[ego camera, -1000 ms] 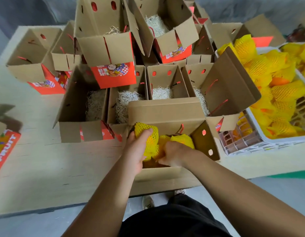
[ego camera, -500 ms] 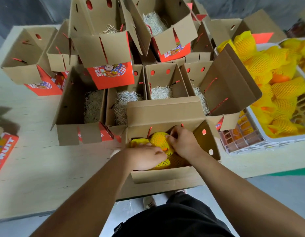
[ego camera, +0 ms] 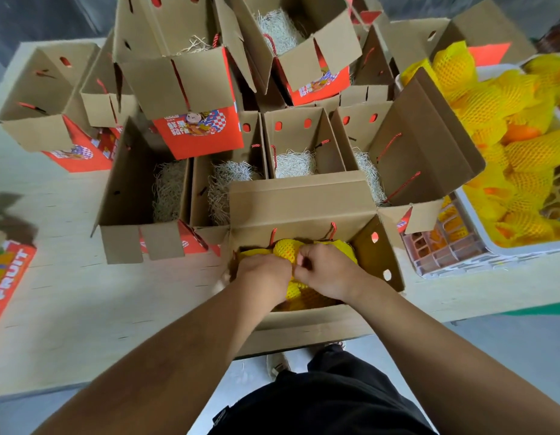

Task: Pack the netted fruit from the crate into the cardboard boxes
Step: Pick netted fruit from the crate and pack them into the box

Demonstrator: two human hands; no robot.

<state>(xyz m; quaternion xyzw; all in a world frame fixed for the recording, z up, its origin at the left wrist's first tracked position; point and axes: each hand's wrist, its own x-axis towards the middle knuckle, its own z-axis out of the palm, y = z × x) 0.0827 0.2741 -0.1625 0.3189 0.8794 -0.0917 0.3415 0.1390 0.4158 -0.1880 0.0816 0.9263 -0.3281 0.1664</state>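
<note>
Both hands down in nearest open box (ego camera: 307, 202), on the netted fruit (ego camera: 288, 250).

L hand (ego camera: 266, 276) & R hand (ego camera: 324, 273) side by side, fingers curled onto yellow netting; can't tell if gripping or just pressing. More netted fruit piled in white crate (ego camera: 492, 246) at right, other boxes w/ straw behind.
</note>
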